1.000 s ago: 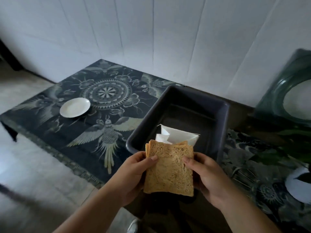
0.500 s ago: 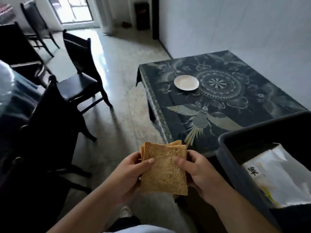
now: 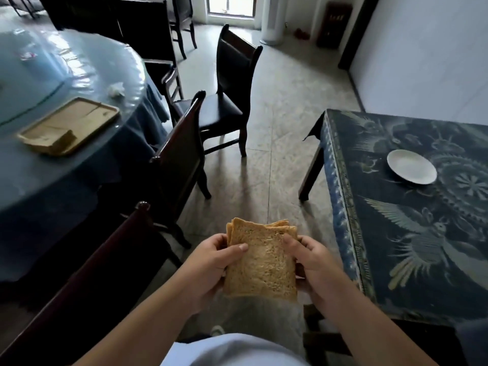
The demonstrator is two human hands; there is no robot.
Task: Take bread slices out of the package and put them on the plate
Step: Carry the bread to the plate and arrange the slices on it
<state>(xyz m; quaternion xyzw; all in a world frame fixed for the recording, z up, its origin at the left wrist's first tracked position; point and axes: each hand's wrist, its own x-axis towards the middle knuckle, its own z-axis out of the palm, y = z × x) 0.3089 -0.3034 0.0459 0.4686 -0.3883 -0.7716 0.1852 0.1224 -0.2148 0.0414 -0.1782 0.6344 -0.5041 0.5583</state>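
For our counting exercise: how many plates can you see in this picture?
1. A white plate lies empty on the patterned table at right. Others may be outside the view.

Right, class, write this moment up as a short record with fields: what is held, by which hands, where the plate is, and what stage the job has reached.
held item: stack of bread slices, several edges showing at the top
left hand: grips the stack's left edge, thumb on the front slice
right hand: grips the right edge, thumb on the front slice
plate: white, bare, on the patterned table to the right
bread position: in the air over the floor, left of that table
stage: slices are out of the package, none on the plate
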